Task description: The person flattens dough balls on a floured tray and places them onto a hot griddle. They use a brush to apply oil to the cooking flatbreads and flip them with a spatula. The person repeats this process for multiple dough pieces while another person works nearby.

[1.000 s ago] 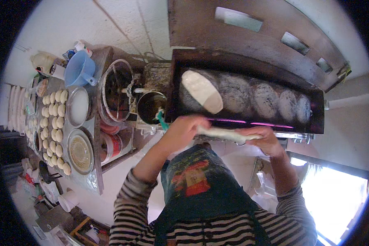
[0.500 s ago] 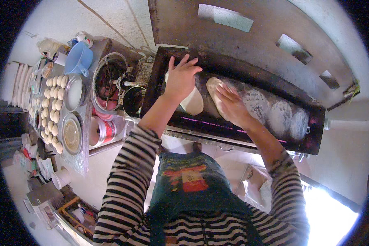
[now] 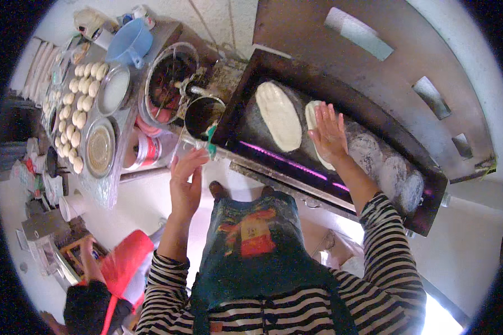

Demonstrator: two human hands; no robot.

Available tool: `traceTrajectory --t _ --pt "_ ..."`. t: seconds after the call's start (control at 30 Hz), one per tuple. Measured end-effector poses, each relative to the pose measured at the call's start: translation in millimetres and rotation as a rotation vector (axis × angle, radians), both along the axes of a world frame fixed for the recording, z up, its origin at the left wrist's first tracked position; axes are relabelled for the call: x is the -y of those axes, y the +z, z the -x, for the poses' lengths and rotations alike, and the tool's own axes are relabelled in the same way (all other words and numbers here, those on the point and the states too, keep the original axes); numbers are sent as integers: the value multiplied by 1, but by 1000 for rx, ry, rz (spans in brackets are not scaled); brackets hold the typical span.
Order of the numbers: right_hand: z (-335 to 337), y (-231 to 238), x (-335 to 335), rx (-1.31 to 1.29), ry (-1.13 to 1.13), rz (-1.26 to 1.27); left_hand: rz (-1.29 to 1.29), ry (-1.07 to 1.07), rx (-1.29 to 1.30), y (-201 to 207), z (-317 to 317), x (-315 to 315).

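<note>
On the griddle (image 3: 341, 106), right hand (image 3: 328, 133) presses flat dough (image 3: 314, 120); left hand (image 3: 185, 180) hangs open near a dark pot (image 3: 202, 114).

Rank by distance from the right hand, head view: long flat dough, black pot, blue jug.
From the right hand:
1. Long flat dough, just to its left on the griddle.
2. Black pot, left of the griddle.
3. Blue jug, far upper left.

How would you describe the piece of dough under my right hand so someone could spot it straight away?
Find the long dark griddle along the wall. Two pale flatbreads lie at its left end; the one meant is the right-hand flatbread. Unlike the uncovered oval flatbread beside it, it is mostly hidden under the right hand, pressed flat on it.
</note>
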State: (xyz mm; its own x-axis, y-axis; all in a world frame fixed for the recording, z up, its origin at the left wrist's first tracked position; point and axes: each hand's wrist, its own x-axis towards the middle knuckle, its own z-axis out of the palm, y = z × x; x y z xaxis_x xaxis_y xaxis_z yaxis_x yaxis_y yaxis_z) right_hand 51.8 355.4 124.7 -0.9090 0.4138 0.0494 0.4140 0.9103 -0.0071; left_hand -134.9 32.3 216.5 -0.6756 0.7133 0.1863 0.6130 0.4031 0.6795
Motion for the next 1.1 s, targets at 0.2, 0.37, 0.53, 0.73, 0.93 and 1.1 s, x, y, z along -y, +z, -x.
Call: traceTrajectory --t 0.2,0.37,0.53,0.73,0.93,1.1 --pt "-61 -58 7 -306 -44 431 11 119 95 -17 25 78" --pt "-25 -8 28 -512 -181 815 -74 185 101 -35 89 144" --pt "189 70 163 -439 -274 755 -179 601 104 -67 233 251" --pt "492 48 324 -261 570 364 -151 807 61 -94 354 343" --pt "607 0 310 428 328 -126 -23 774 -56 -101 357 358" --pt "568 25 349 25 387 78 -23 782 -26 -116 361 362"
